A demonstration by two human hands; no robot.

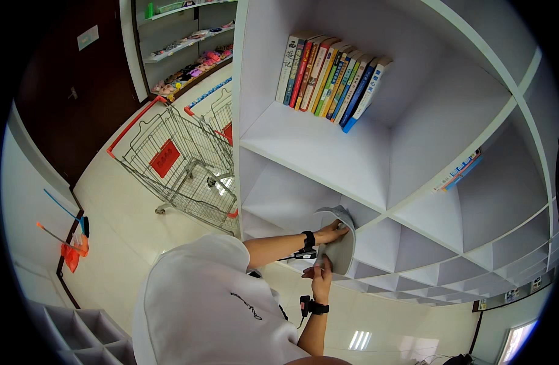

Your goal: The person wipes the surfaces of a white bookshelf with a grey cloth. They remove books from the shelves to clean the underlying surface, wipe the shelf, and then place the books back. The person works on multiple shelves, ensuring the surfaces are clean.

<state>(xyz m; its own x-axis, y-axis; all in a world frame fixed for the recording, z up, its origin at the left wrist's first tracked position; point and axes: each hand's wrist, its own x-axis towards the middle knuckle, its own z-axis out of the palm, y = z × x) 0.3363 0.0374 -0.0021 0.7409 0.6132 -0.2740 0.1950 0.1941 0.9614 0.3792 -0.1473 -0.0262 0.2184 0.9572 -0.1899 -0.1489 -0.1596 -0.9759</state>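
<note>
A grey, curved item (pixel 337 250), with an opening facing me and a raised rim, is in front of the white shelving; whether it is a hat or a fabric bin I cannot tell. My left hand (pixel 332 232) reaches into its opening and grips it near the upper side. At its lower edge is my right hand (pixel 321 275), with blurred fingers that overlap the grey surface; its hold is unclear. Both wrists wear black straps with small devices.
A white cubby shelf (pixel 316 137) fills the right side, with a row of books (pixel 332 82) in its top compartment and more books (pixel 459 171) farther right. Wire shopping carts (pixel 183 159) stand at left. Behind them are shoe shelves (pixel 192 73); a grey divided unit (pixel 85 328) is at lower left.
</note>
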